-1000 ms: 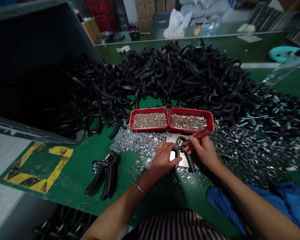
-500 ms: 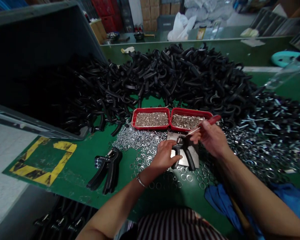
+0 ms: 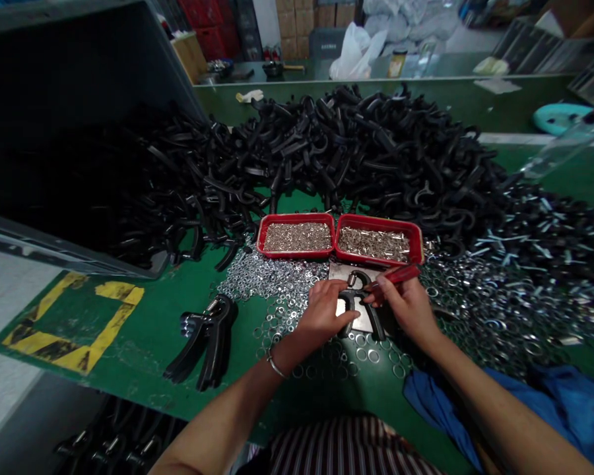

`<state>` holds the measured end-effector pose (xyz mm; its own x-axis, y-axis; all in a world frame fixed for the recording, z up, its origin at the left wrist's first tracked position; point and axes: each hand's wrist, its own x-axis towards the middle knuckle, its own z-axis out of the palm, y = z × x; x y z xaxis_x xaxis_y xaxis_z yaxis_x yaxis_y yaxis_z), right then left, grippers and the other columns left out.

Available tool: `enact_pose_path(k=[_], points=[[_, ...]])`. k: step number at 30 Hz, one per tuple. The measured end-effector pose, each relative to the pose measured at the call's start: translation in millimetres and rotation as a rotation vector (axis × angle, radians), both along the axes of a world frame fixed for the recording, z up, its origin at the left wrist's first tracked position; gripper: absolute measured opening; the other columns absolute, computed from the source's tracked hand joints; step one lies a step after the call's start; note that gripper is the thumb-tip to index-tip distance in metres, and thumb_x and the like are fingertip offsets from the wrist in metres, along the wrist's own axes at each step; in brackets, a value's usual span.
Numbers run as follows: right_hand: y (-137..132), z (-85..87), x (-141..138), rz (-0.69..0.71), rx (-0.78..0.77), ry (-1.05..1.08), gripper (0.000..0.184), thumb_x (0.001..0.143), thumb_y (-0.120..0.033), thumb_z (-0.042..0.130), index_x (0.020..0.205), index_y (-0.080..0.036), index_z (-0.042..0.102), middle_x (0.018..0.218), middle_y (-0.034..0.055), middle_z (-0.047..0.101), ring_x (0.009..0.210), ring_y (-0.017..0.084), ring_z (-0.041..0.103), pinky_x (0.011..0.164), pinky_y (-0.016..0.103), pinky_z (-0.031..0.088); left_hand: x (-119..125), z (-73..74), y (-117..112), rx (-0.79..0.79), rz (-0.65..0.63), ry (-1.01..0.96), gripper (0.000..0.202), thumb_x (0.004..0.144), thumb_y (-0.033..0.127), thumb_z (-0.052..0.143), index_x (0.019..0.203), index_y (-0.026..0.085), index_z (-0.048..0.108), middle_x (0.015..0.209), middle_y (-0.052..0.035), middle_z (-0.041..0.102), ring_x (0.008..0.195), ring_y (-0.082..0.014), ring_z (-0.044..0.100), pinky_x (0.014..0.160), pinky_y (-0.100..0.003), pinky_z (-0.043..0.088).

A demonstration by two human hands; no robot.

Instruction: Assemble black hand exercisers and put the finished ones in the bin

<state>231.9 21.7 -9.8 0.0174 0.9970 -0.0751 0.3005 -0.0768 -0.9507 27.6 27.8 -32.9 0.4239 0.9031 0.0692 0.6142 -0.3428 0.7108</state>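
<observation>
My left hand [image 3: 325,309] is closed around one leg of a black hand grip strengthener [image 3: 375,320], which lies on a metal plate [image 3: 340,270]. A coil spring shows near its top. In my right hand [image 3: 412,310] is a red-handled screwdriver [image 3: 404,273], its tip end at the top of the strengthener; the tip itself is hard to make out. To the left, a small stack of similar strengtheners [image 3: 210,343] with springs lies on the green table. Metal rings [image 3: 373,356] are scattered around the plate.
Two red trays [image 3: 258,237] of small metal parts stand behind the plate. A large heap of black handles [image 3: 366,145] rises beyond them. On the left, a grey crate [image 3: 178,79] lies tipped over. More small parts and a blue cloth [image 3: 440,402] are on the right.
My right hand has come down and toward the left, bringing the screwdriver onto the strengthener's top. My left hand keeps its hold. The camera view has shifted slightly.
</observation>
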Motion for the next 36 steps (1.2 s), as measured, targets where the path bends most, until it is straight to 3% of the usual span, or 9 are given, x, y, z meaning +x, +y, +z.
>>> enact_pose_path(k=[3, 5, 7, 10, 14, 16, 22, 36], points=[[1, 6.1, -9, 0.051, 0.077, -0.34, 0.028, 0.092, -0.053, 0.051, 0.095, -0.025, 0.054, 0.085, 0.0117, 0.073, 0.081, 0.032, 0.072, 0.075, 0.045, 0.056, 1, -0.9, 0, 0.006, -0.005, 0.006, 0.052, 0.08, 0.038, 0.075, 0.124, 0.022, 0.052, 0.126, -0.0086, 0.059, 0.12, -0.0297, 0.049, 0.106, -0.046, 0.037], [9, 8.4, -16, 0.085, 0.104, -0.427, 0.028, 0.091, -0.052, 0.053, 0.097, -0.024, 0.053, 0.08, 0.0113, 0.072, 0.076, 0.032, 0.072, 0.07, 0.043, 0.055, 1, -0.6, 0, 0.01, -0.014, 0.001, 0.052, 0.08, 0.037, 0.075, 0.124, 0.021, 0.052, 0.126, -0.0091, 0.059, 0.12, -0.0297, 0.049, 0.106, -0.046, 0.037], [22, 11.5, -20, 0.114, 0.048, -0.29, 0.031, 0.089, -0.053, 0.055, 0.099, -0.024, 0.051, 0.067, 0.0052, 0.068, 0.057, 0.027, 0.068, 0.055, 0.037, 0.054, 2, 0.4, 0, 0.013, -0.009, -0.005, 0.052, 0.08, 0.034, 0.076, 0.124, 0.02, 0.053, 0.127, -0.0101, 0.059, 0.121, -0.03, 0.048, 0.106, -0.047, 0.037], [40, 21.6, -14, 0.152, -0.073, 0.112, 0.036, 0.088, -0.061, 0.054, 0.093, -0.025, 0.049, 0.06, 0.0006, 0.066, 0.042, 0.02, 0.061, 0.039, 0.031, 0.047, 3, 2.2, -1, 0.0, 0.004, -0.014, 0.05, 0.08, 0.03, 0.075, 0.124, 0.02, 0.053, 0.127, -0.0099, 0.06, 0.122, -0.0301, 0.048, 0.106, -0.047, 0.037], [43, 31.0, 10, -0.024, 0.024, 0.485, 0.04, 0.091, -0.064, 0.048, 0.093, -0.025, 0.053, 0.075, 0.0027, 0.073, 0.057, 0.017, 0.069, 0.048, 0.027, 0.054, 1, 2.2, 0, -0.008, -0.013, -0.018, 0.049, 0.08, 0.03, 0.075, 0.124, 0.022, 0.054, 0.129, -0.0084, 0.059, 0.124, -0.0297, 0.048, 0.108, -0.047, 0.037], [35, 23.4, 18, -0.081, 0.049, 0.564, 0.036, 0.09, -0.06, 0.056, 0.098, -0.025, 0.055, 0.08, 0.0031, 0.075, 0.065, 0.018, 0.072, 0.052, 0.027, 0.056, 0, 1.6, 1, -0.017, -0.007, -0.01, 0.052, 0.08, 0.03, 0.076, 0.125, 0.021, 0.053, 0.13, -0.0091, 0.059, 0.125, -0.0298, 0.047, 0.108, -0.047, 0.036], [4, -16.5, 10, -0.086, -0.011, 0.435, 0.033, 0.084, -0.048, 0.071, 0.103, -0.023, 0.06, 0.086, 0.0045, 0.076, 0.071, 0.022, 0.075, 0.058, 0.031, 0.061, 1, 3.4, 2, -0.032, -0.023, 0.014, 0.054, 0.079, 0.031, 0.077, 0.125, 0.02, 0.053, 0.13, -0.0088, 0.059, 0.124, -0.0292, 0.048, 0.109, -0.047, 0.034], [2, -18.7, -4, -0.035, 0.058, 0.308, 0.025, 0.09, -0.046, 0.065, 0.1, -0.024, 0.058, 0.087, 0.0042, 0.075, 0.07, 0.021, 0.074, 0.062, 0.032, 0.06, -1, 3.3, 2, -0.031, -0.017, 0.005, 0.053, 0.08, 0.035, 0.076, 0.125, 0.02, 0.053, 0.128, -0.0089, 0.059, 0.123, -0.0295, 0.048, 0.106, -0.046, 0.036]])
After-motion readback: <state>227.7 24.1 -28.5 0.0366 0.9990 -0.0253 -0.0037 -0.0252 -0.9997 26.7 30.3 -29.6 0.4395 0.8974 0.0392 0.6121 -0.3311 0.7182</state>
